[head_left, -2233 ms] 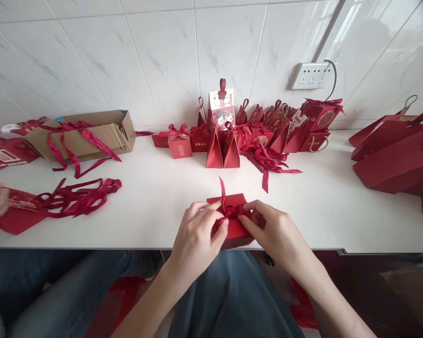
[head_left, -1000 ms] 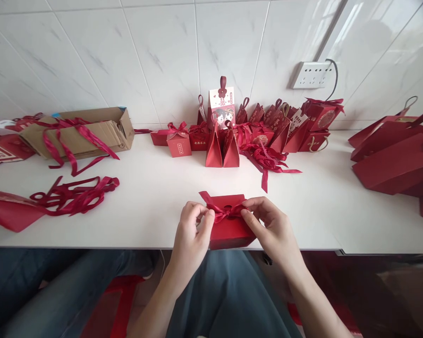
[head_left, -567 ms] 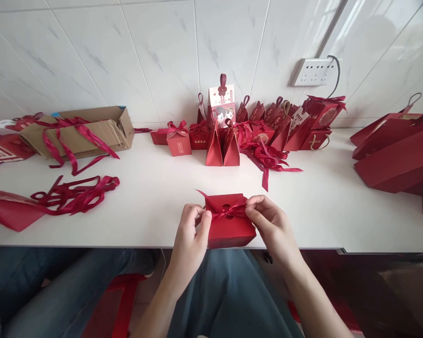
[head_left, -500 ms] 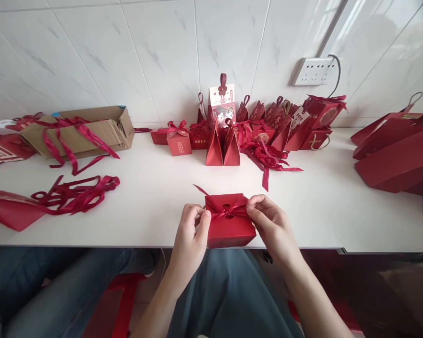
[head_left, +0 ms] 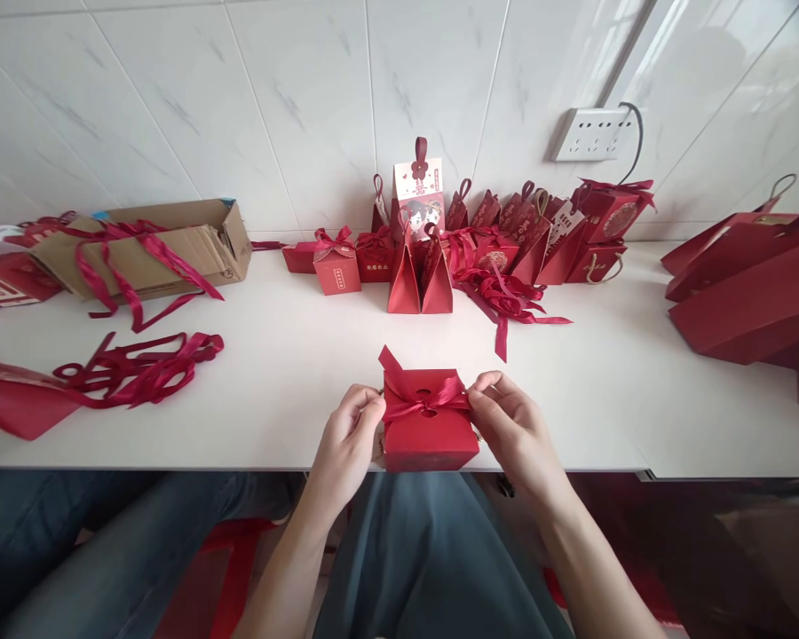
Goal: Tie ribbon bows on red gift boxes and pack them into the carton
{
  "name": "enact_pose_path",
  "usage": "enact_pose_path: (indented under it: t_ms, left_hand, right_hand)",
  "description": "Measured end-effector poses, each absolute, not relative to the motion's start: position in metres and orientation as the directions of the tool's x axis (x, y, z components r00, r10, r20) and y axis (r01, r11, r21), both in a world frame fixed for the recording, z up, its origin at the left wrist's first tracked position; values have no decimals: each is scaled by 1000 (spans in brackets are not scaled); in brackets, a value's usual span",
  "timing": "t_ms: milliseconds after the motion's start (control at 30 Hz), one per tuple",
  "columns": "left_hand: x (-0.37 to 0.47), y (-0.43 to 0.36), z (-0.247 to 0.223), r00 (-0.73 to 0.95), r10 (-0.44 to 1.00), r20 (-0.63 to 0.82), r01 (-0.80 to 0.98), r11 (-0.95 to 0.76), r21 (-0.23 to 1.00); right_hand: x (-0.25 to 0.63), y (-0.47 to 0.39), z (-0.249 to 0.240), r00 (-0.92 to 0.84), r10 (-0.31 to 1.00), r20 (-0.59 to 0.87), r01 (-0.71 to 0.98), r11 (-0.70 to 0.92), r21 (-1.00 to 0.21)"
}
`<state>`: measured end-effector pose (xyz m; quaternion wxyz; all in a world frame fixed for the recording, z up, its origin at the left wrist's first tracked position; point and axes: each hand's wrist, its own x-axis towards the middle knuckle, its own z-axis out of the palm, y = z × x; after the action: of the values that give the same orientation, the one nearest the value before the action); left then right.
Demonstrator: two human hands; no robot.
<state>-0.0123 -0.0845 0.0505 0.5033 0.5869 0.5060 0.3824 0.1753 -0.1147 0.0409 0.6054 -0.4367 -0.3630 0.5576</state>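
Observation:
A small red gift box (head_left: 431, 444) sits at the table's front edge, directly before me. Across its top runs a dark red satin ribbon (head_left: 406, 407), knotted over the round holes in the lid. My left hand (head_left: 347, 437) pinches the ribbon at the box's left side, thumb against fingers. On the right, my right hand (head_left: 514, 426) has the ribbon's other side between thumb and fingertips. One loose ribbon end sticks up past the box's back left corner. Bits of thin cord handle show at the box's sides.
Several red gift boxes (head_left: 338, 269) stand along the tiled wall, with a ribbon heap (head_left: 510, 297) before them. At left are a cardboard box (head_left: 153, 257) and tangled ribbons (head_left: 153, 368). Larger red boxes (head_left: 752, 302) stand at right. Another person's legs (head_left: 106, 541) show at lower left.
My left hand has moved outward to the left, drawing the ribbon tauter across the lid. The loose ribbon end now stands wider and higher. My right hand has barely shifted.

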Motion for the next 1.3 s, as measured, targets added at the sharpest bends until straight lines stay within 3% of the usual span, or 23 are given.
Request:
enact_pose_path:
  t_ms: [167, 300, 500, 633, 733, 833, 933, 1033, 1100, 1200, 1300]
  left_hand:
    - [-6, -91, 66, 180, 981, -73, 342, 7, 940]
    - [-4, -91, 64, 197, 966, -168, 312, 100, 945]
    - [-8, -87, 52, 279, 950, -141, 66, 128, 990]
    - [-5, -88, 44, 243, 963, -118, 37, 112, 993]
    - [-2, -87, 38, 225, 967, -122, 28, 119, 992]
    - [-4, -87, 40, 216, 969, -118, 119, 93, 988]
    - [-8, -88, 51, 172, 984, -48, 281, -2, 960]
    - [-9, -86, 65, 129, 959, 253, 428, -284, 858]
    - [-6, -83, 72, 256, 877, 406, 474, -480, 738]
    - [1, -77, 76, 473, 790, 390, 443, -595, 670]
    - [4, -74, 74, 515, 788, 338, 432, -579, 691]
  right_hand:
    - [175, -118, 46, 137, 990, 30, -128, 48, -991]
    - [173, -119, 46, 162, 986, 48, -98, 64, -993]
    - [174, -116, 43, 94, 995, -14, -390, 24, -920]
    - [171, -113, 39, 102, 992, -68, -569, 2, -823]
    - [170, -112, 34, 127, 986, -111, -602, -12, -799]
    - [178, -112, 31, 108, 993, -56, -470, 1, -883]
    - [196, -109, 33, 142, 987, 72, -198, 99, -975]
    - [214, -104, 38, 153, 974, 167, 98, 153, -983]
    - [221, -100, 40, 6, 993, 119, 173, 116, -978]
    - [223, -96, 40, -217, 976, 14, 163, 51, -985]
    - [226, -93, 43, -214, 977, 2, 243, 55, -968]
